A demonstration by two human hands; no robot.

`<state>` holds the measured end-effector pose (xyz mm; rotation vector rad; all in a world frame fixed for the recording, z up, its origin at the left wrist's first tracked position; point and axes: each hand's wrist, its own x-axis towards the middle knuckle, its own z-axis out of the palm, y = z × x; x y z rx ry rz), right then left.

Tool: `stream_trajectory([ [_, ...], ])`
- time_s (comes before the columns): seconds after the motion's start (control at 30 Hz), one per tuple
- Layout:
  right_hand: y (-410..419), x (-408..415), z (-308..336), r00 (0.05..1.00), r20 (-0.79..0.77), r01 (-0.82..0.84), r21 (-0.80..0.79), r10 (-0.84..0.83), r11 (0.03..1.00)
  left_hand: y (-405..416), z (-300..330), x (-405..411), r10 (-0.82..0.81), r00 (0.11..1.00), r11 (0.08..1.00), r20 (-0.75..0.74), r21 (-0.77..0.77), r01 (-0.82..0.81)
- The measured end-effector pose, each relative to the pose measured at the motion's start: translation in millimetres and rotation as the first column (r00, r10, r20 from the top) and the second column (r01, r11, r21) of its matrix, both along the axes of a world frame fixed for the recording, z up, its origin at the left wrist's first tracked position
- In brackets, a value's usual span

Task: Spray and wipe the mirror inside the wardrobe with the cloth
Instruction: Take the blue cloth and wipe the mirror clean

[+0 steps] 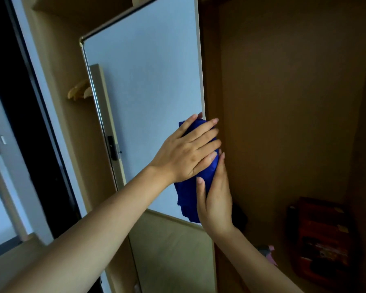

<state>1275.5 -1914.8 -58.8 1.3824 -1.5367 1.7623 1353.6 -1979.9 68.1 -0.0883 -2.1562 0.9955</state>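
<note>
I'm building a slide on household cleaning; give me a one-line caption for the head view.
Left hand presses a blue cloth against the wardrobe mirror while the right hand steadies its edge.

The mirror (144, 92) stands on a swung-out panel left of the wardrobe's inner wall (283, 102). The cloth (193, 193) lies against the mirror's right edge, low on the glass. The left hand (186, 153) presses flat on the cloth's upper part; the right hand (215, 199) holds its lower part from the right, just below the left. Hangers (79, 93) hang left of the mirror, behind it. A box (319, 240) sits low at the right, inside the wardrobe.
</note>
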Motion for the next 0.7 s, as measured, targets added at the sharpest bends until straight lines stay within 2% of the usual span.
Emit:
stream_trajectory([
  [0.37, -10.8, -9.4, 152.7, 0.992, -0.084, 0.081, -0.12, -0.091, 0.989, -3.1, 146.4, -4.0, 0.022, 0.991, 1.0, -0.135, 0.005, -0.021],
  [0.47, -9.8, -8.9, 142.8, 0.991, -0.107, 0.067, -0.139, -0.082, 0.988, -4.9, 138.9, -4.4, -0.042, 0.991, 0.998, -0.13, 0.031, 0.046],
  [0.57, -10.0, -7.1, 102.6, 0.988, -0.106, 0.098, -0.108, -0.109, 0.989, -5.3, 103.8, -3.7, -0.105, 0.993, 0.993, -0.052, 0.056, 0.107],
  [0.7, -11.1, -5.7, 82.7, 0.986, -0.081, 0.143, -0.061, -0.148, 0.988, -7.1, 87.9, -2.5, -0.092, 0.996, 0.996, 0.003, 0.012, 0.092],
])
